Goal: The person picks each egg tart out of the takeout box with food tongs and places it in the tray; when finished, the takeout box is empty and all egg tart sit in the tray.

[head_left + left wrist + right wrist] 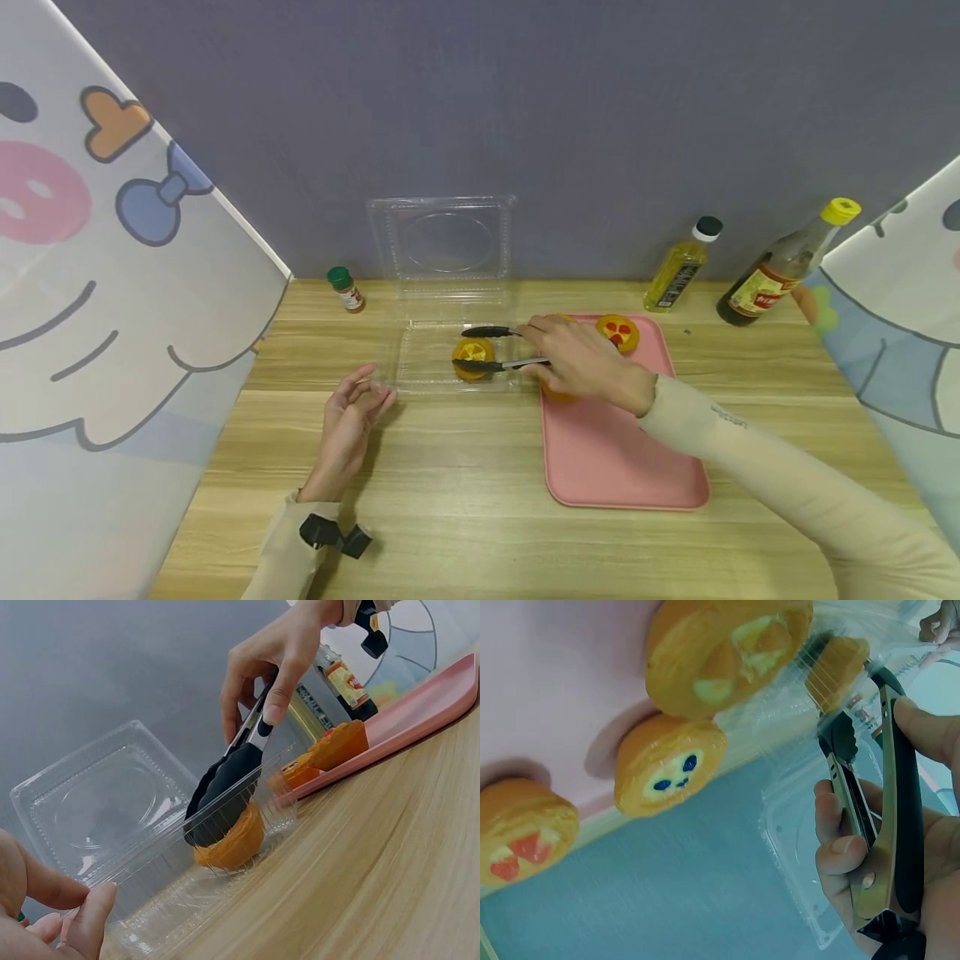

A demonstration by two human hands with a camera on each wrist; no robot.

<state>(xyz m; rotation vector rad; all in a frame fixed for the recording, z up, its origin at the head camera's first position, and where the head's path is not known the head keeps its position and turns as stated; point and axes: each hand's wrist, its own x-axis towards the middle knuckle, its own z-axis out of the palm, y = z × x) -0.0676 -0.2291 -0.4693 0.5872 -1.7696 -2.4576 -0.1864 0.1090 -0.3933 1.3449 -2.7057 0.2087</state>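
Pale wood-grain table (465, 467) runs back to a flat grey wall, and on it we see our right hand (581, 362) with its fingers curled round black-tipped metal tongs (495, 348), whose arms straddle a round orange pastry (472, 358) sitting in the tray half of a clear plastic clamshell box (442, 250). Our left hand (352, 421) rests on the table beside the box, fingers loosely straight and holding nothing.

As we judge it, the thin, glossy box could skid or tip if the tongs drag sideways, since nothing pins it (the left hand is near but apart from it). The pastry looks soft and spongy, so a hard squeeze could crush it.

On the smooth pink tray (622, 467) lies another round pastry (617, 332) with red marks on top. The right wrist view shows three on the tray.
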